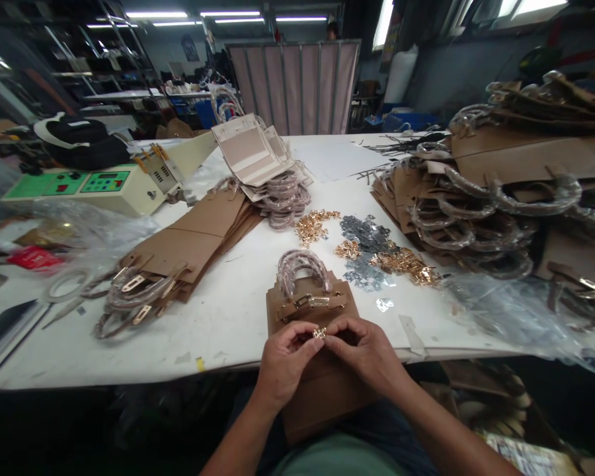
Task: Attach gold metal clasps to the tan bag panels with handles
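Note:
Between the fingertips of both hands is a small gold metal piece (320, 333). My left hand (288, 360) pinches it from the left, and my right hand (364, 350) pinches it from the right. Beneath the hands lies a brown bag panel (322, 390) that hangs over the table's front edge. Its plastic-wrapped handle (303, 266) points away from me, and a strap with gold fittings (312, 302) crosses it just beyond my fingers. Past the bag are gold pieces (311, 227) and grey metal plates (364, 235), with more gold pieces (409, 262) to the right.
Brown panels with wrapped handles (188, 231) lie at the left, beside a green-and-cream machine (99, 188). A tall stack of brown bag pieces (520, 155) fills the right, with clear plastic (520, 320) before it. A roll of tape (65, 285) sits on the white table (218, 344).

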Demonstrator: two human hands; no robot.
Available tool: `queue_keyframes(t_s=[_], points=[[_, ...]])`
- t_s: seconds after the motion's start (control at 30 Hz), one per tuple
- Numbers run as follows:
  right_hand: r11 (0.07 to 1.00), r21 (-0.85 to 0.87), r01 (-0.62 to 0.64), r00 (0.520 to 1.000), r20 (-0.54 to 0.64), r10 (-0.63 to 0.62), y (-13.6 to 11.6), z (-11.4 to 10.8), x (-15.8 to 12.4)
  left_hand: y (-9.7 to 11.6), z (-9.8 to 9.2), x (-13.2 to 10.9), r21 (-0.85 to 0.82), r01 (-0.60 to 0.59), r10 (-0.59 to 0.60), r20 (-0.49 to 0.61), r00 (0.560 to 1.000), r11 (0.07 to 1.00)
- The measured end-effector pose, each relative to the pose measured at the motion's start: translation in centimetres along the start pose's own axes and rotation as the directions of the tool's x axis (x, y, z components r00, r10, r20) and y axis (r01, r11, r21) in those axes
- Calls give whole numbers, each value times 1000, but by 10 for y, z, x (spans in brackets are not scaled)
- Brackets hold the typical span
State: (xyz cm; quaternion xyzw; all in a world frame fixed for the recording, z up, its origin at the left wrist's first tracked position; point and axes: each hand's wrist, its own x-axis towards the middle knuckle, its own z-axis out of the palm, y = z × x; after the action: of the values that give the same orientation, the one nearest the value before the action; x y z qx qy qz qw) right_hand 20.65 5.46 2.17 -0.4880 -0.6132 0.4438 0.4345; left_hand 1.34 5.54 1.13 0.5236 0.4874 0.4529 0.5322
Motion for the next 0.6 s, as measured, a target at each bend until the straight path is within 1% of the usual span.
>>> queue_keyframes(t_s=[0.23, 0.43, 0.6], points=[[1000, -2, 8, 999, 46, -8, -7, 0, 4, -1, -2, -1, 19, 54, -54, 18, 998, 998], [992, 45, 119, 989, 87, -123, -10, 2, 2, 6, -3, -1, -49, 57, -54, 58, 997, 997], [975, 75, 210, 970, 106, -217, -8, 3, 2, 5, -6, -2, -67, 68, -63, 77, 995, 995]])
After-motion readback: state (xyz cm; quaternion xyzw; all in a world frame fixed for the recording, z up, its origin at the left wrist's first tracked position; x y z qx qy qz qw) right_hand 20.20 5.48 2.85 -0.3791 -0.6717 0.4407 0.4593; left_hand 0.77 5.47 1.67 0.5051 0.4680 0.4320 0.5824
